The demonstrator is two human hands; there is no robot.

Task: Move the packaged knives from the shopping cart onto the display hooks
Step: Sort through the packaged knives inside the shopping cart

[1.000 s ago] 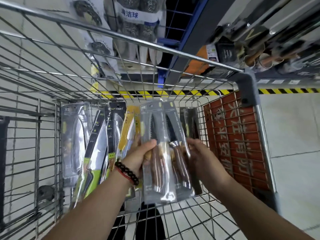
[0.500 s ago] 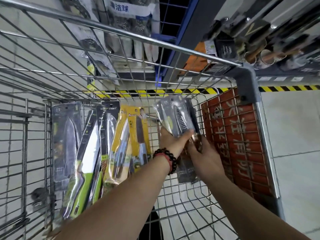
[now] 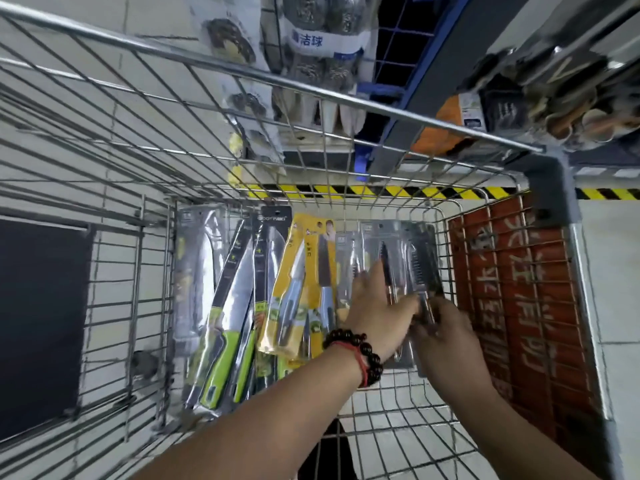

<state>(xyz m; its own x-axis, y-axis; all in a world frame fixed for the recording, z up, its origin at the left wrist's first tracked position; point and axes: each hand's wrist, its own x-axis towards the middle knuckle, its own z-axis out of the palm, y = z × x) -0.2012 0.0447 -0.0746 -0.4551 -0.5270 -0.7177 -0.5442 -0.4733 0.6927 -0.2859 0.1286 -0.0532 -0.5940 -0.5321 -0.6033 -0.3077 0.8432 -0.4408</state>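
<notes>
The wire shopping cart surrounds both hands. Packaged knives lean just left of them. The left hand lies flat-fingered on grey knife packs; the right hand pinches their lower edge.

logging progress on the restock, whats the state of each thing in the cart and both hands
left hand: flat on the clear knife packs
right hand: grips a clear pack's lower end
clear knife packs: in the cart
yellow knife pack: leaning, untouched
green-handled knife packs: leaning, untouched
shopping cart: still loaded
</notes>
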